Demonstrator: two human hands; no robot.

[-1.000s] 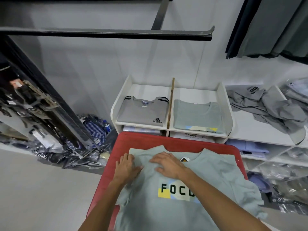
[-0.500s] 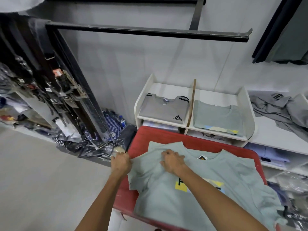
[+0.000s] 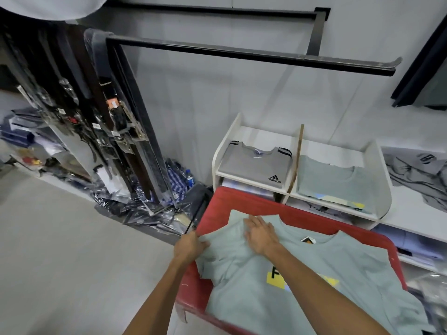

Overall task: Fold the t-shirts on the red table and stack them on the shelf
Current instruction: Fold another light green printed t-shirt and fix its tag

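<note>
A pale green t-shirt [image 3: 314, 298] with a yellow and black chest print lies face up on the red table [image 3: 254, 201]. My left hand [image 3: 189, 245] pinches the shirt's left sleeve at the table's left edge. My right hand [image 3: 261, 234] lies flat with straight fingers on the shirt's left shoulder, beside the collar. Behind the table stands a white shelf [image 3: 384, 180]. Its left bay holds a folded grey adidas t-shirt [image 3: 256, 165], its right bay a folded pale green t-shirt [image 3: 333, 182].
A rack of belts [image 3: 108, 131] leans against the wall at the left, with plastic-wrapped clothes [image 3: 150, 209] piled on the floor below it. Loose grey garments [image 3: 418, 175] lie on a white counter at the right. A black rail [image 3: 242, 53] juts out overhead.
My left hand has slid out to the shirt's left edge and taken hold of the sleeve. My right hand has flattened on the shoulder. The view has swung to the left.
</note>
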